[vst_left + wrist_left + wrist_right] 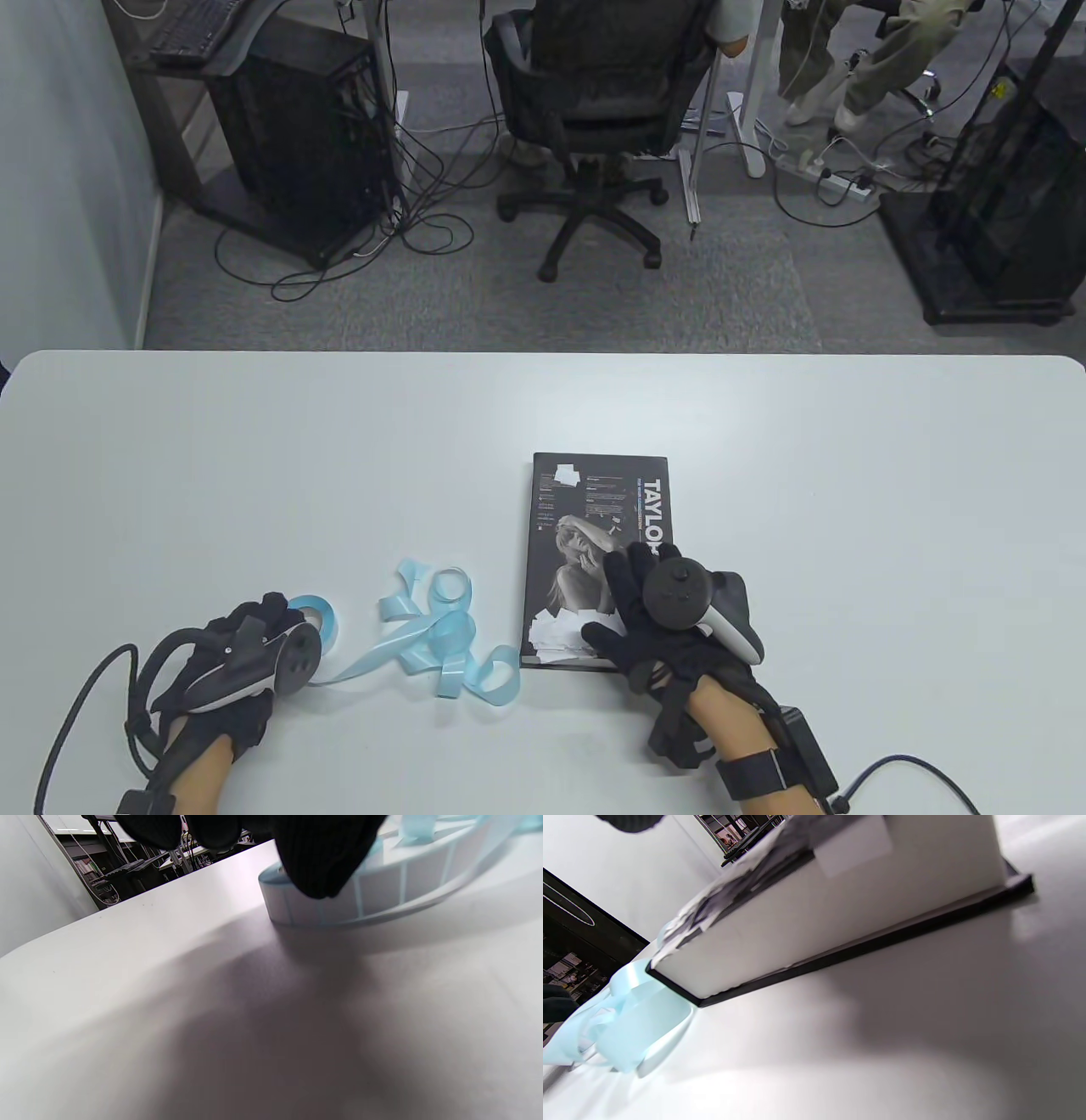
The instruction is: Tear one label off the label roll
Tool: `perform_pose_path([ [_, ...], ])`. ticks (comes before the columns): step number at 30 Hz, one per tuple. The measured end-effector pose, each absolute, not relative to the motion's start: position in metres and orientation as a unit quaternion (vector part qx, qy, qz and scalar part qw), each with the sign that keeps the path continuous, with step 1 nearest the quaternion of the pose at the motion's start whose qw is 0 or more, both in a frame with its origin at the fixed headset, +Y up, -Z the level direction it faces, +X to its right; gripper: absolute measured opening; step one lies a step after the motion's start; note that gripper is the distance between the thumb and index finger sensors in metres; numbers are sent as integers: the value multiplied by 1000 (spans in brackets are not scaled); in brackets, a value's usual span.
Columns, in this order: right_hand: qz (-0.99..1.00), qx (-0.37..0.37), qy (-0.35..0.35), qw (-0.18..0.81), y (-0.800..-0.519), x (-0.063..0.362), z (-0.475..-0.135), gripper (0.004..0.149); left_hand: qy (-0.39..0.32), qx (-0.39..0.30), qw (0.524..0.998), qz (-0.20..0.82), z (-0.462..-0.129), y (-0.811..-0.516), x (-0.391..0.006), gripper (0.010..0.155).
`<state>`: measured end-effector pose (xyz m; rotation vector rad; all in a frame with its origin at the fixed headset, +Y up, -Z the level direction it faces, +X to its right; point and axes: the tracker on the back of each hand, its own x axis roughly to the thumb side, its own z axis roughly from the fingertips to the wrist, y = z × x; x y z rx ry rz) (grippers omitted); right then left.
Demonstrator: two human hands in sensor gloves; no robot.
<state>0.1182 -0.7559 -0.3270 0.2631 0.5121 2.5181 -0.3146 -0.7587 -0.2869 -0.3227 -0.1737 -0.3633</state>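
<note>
**Both hands down: label roll at left, book at right**

Overhead, the left hand (246, 654) rested on the label roll (318, 618) near the front left of the white counter (339, 441). A loose pale-blue backing strip (441, 637) curled from the roll toward a dark book (585, 526). The right hand (670, 628) lay flat, fingers spread, on the book's near corner, holding nothing. White labels (556, 635) were stuck on the cover.

Left wrist view: a gloved fingertip (322, 861) pressed on the roll (297, 908), which lay flat on the counter; white labels (382, 887) lined the strip leading off it. Whether this grip closed around the roll cannot be told.

Right wrist view: the book's page edge (840, 912) filled the frame, with the blue strip (628, 1027) bunched beside its corner.
</note>
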Motion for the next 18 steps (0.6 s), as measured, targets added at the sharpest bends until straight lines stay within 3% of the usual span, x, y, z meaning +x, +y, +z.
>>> perform_pose_path([
  [9, 936, 88, 199, 277, -759, 121, -330, 82, -80, -167, 970, -159, -296, -777, -315, 62],
  [18, 935, 84, 201, 279, -759, 122, -331, 82, -67, -173, 982, -23, -298, -777, -323, 55],
])
